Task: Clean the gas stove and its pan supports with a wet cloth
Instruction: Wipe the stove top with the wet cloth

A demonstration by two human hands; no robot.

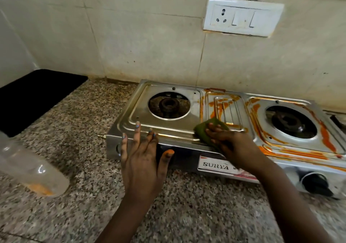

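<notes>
Stove [168, 130] sits on granite counter [84, 111], long axis left to right along the wall, pan supports not in view. Left half looks wiped; orange smears [325, 136] lie across centre and right burner, rightward of both hands. Right hand [230, 145] grips green cloth [209, 130] on the front-centre top, nearer the smears, arm reaching in from lower right. Left hand [142, 154] lies flat, fingers spread, bracing the stove's front left edge, holding nothing.

Head camera on me, looking forward and down, close over counter [187, 214] front edge; stove [187, 123] just ahead, tiled wall [131, 36] behind. Single view only.
</notes>
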